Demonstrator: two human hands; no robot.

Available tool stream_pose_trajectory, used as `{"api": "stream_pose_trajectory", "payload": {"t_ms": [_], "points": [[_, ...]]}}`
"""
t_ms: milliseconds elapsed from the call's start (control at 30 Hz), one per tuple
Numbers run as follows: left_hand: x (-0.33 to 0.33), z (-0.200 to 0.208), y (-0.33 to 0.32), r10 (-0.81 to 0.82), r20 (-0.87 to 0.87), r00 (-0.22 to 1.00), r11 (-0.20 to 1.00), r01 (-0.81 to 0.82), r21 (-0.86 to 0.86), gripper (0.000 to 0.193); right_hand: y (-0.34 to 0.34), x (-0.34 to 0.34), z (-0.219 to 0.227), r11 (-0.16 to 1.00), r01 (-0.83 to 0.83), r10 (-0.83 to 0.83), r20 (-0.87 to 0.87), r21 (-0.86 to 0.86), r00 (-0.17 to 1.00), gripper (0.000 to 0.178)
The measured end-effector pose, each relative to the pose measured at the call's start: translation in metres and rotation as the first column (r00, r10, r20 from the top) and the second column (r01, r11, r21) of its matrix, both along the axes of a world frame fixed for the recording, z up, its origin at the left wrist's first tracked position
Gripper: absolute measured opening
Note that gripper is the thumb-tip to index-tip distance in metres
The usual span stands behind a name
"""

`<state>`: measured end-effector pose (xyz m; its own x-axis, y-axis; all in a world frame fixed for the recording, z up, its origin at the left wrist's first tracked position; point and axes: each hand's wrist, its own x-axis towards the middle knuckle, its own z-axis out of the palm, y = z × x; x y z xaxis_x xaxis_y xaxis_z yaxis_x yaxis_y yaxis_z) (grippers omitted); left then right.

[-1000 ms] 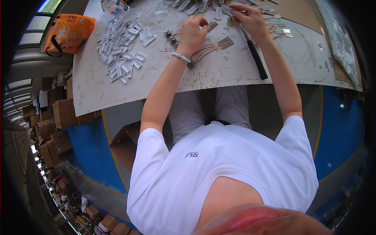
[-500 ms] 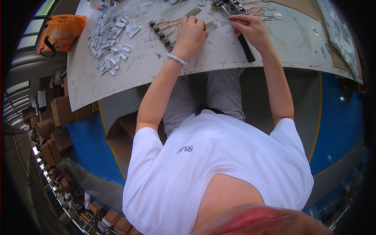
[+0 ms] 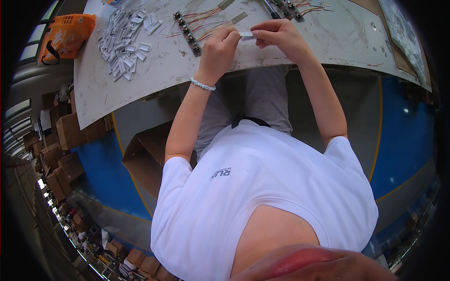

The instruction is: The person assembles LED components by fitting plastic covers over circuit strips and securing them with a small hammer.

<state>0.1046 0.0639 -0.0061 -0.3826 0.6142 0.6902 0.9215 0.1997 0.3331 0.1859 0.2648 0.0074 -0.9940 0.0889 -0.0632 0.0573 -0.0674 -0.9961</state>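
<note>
My left hand (image 3: 217,52), with a pale beaded bracelet at its wrist, pinches one end of a small translucent, whitish strip (image 3: 247,36). The other end sits between the thumb and fingertips of my right hand (image 3: 280,38). Both hands hold the strip just above the table, close to its near edge. Left of them lies a narrow circuit board (image 3: 188,35) with red and other thin wires. These run to flat metal plates, one of them (image 3: 239,18) just beyond the hands. A black-handled tool (image 3: 271,9) lies partly hidden behind my right hand.
A heap of small white plastic pieces (image 3: 125,44) covers the table's left part. An orange bag (image 3: 70,33) stands at the far left. More circuit boards (image 3: 293,10) with wires lie at the back right. A cardboard box (image 3: 147,157) stands below the table's near edge (image 3: 140,97).
My left hand has left the metal plate and wires and come to the strip. My right hand has moved left and nearer with the strip, so both hands now meet.
</note>
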Motion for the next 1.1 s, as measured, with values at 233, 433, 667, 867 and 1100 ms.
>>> {"api": "stream_pose_trajectory", "payload": {"t_ms": [233, 433, 667, 867, 1100], "points": [[0.008, 0.003, -0.009, -0.012, 0.095, 0.995, 0.999, 0.009, 0.034, 0.012, -0.012, -0.003, -0.013, 0.998, 0.063, -0.063, -0.067, 0.000, 0.996, 0.024], [0.002, 0.005, -0.013, 0.043, 0.493, 0.869, 0.993, -0.091, 0.073, 0.018, -0.011, -0.007, -0.014, 0.998, 0.031, -0.027, -0.063, 0.058, 0.998, 0.026], [-0.006, -0.002, -0.015, -0.110, 0.806, 0.582, 0.972, -0.106, 0.210, 0.024, -0.016, -0.008, -0.008, 0.987, 0.064, -0.066, 0.004, 0.150, 0.998, 0.033], [-0.005, 0.001, -0.013, 0.009, 0.761, 0.648, 0.995, -0.083, 0.059, 0.023, -0.014, -0.011, -0.015, 0.995, 0.011, -0.010, -0.017, 0.097, 1.000, 0.027], [-0.016, 0.002, -0.008, 0.066, 0.353, 0.933, 0.991, -0.021, -0.129, 0.022, -0.018, -0.021, -0.004, 0.841, -0.024, 0.021, 0.012, 0.541, 1.000, 0.014]]}}
